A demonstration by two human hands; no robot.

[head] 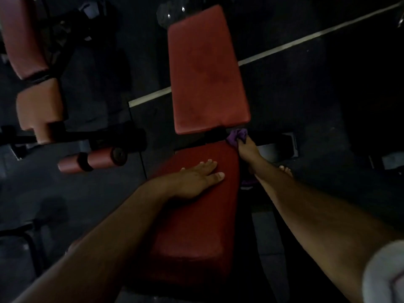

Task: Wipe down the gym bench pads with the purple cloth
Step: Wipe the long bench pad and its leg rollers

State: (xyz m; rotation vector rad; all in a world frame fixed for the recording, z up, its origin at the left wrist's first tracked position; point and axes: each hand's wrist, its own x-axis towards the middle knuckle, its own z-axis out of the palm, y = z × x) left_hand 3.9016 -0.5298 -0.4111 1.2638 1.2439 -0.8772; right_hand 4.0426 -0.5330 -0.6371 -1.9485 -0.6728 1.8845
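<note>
A red gym bench runs up the middle of the view, with a near seat pad (196, 215) and a longer far back pad (205, 71). A dark gap with the frame separates them. My left hand (196, 178) lies flat on the near pad, fingers straight. My right hand (247, 149) grips the bunched purple cloth (236, 135) at the near pad's far right corner, beside the gap and just under the far pad's corner.
Another machine with red pads (39, 106) and a red roller (91, 159) stands at the left. The floor is dark rubber with a pale line (284, 45) crossing behind the bench. A bare foot (285, 170) shows right of the bench. The scene is dim.
</note>
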